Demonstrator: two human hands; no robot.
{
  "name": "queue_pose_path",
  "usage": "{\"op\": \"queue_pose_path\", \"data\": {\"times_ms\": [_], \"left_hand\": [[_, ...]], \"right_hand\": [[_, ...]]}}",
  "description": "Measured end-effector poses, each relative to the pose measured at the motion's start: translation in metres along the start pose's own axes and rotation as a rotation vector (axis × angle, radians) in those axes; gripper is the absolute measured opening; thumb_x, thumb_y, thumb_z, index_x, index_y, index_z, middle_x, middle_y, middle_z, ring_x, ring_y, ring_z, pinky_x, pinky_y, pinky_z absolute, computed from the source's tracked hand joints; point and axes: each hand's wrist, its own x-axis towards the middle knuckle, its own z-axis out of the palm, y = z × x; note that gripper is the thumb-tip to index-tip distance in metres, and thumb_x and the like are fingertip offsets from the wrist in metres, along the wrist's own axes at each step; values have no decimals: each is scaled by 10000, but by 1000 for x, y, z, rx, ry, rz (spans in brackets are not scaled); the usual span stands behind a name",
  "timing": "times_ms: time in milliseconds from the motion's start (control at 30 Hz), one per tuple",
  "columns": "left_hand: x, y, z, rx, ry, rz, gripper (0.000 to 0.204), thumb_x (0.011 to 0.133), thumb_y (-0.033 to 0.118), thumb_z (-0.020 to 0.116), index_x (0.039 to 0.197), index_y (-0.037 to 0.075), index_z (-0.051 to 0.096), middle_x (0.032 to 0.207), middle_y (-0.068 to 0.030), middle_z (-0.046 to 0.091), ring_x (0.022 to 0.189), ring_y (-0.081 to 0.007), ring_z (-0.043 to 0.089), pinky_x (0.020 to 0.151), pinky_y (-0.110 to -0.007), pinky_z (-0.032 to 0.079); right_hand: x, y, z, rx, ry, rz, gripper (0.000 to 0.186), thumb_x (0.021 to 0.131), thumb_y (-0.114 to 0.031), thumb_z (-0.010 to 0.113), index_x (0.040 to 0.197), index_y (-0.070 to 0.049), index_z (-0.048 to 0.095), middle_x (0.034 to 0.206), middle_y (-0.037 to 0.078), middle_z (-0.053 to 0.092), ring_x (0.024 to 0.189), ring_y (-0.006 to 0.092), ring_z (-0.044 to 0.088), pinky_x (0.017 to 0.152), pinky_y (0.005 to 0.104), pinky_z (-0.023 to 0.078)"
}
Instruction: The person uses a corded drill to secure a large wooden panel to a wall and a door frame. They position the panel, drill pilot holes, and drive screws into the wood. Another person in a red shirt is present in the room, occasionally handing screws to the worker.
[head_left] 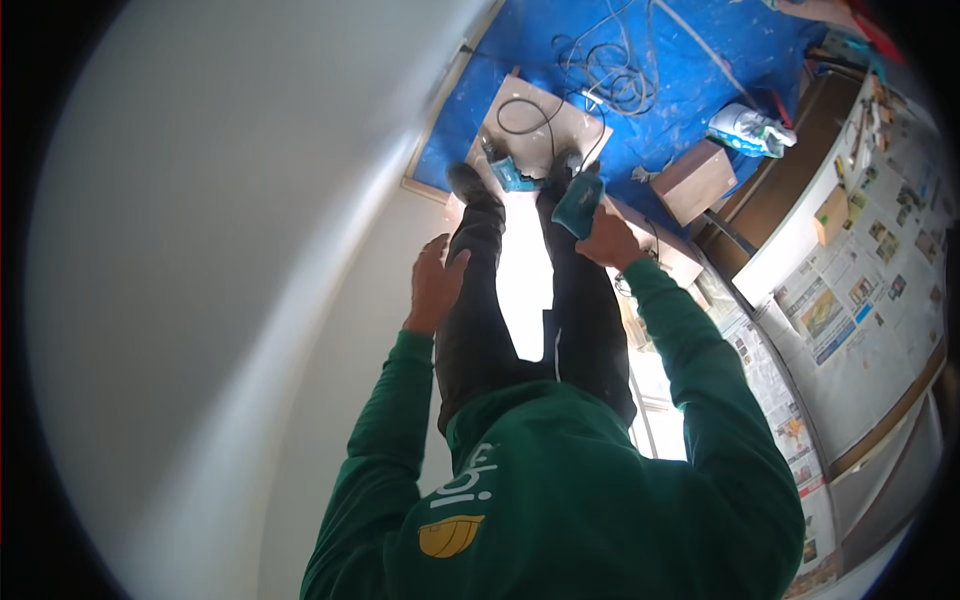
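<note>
Nearest, filling the bottom of the frame, is the person's dark green hooded sweatshirt (560,490), both sleeves reaching up toward the middle of the picture. Two hands show, well apart from each other. The left hand (436,285), left of centre, is open with fingers spread, holding nothing, and seems to rest against the pale smooth wall surface (230,300) that fills the left half of the frame. The right hand (607,240), just right of centre, is closed around one teal rectangular sanding block (579,204). The block sticks out above and left of that hand, its long axis running diagonally from lower right to upper left, its free end pointing toward the top of the frame.

Between the hands hang two legs in black trousers (540,320), ending in two dark shoes.

Farther off, near top centre, one teal power tool (512,176) lies beside the shoes on a light plywood board (560,120), with a black cable looped across it. Beyond is one blue plastic floor sheet (680,60), paint-spattered, with one small brown wooden box (693,181) at upper right. Sheets of newspaper (860,300) cover the right side.
</note>
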Motion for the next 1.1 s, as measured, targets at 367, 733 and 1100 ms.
{"op": "queue_pose_path", "data": {"times_ms": [367,733,1100], "left_hand": [[306,-130,318,-317,-231,-346,733,866,388,833,1394,-54,581,1208,-254,726,1222,-351,664,1013,-419,529],[509,-142,373,-769,136,-332,452,767,145,938,1110,-1,682,1086,-95,742,944,-211,693,883,-380,536],[515,-177,404,-478,192,-355,823,638,332,940,1195,-68,484,1145,-220,687,1048,-364,691,950,-435,541]], "right_hand": [[379,49,-28,-720,404,-725,577,865,-155,667,1375,79,533,829,96,661,617,257,710,521,378,573],[550,127,28,-846,559,-827,539,869,-164,645,1375,-20,527,875,72,590,654,209,672,521,356,553],[491,87,51,-625,701,-625,377,880,-188,638,1208,-3,649,1095,101,608,1046,245,616,930,418,467]]}}
